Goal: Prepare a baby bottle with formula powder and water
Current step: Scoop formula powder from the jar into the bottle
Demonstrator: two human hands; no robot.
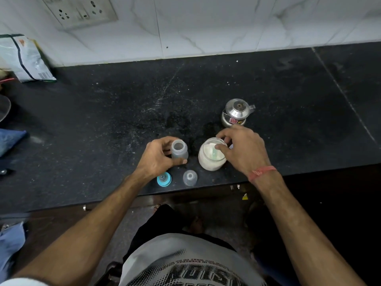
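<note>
Early stage, by my reading: baby bottle (179, 150) uncapped and apparently empty on table (103, 112); blue collar with teat (164, 179) and clear cap (190, 177) lie near front edge; powder and water still to go in, then closing. Bottle upright, long axis vertical, mouth up; stands just left of powder jar (212, 154). Your left hand (157, 156): grip closed around bottle body. Your right hand (242, 150): fingertips pinch pale green scoop (215, 152) in jar mouth. Steel kettle (237, 112) behind jar, presumably water.
</note>
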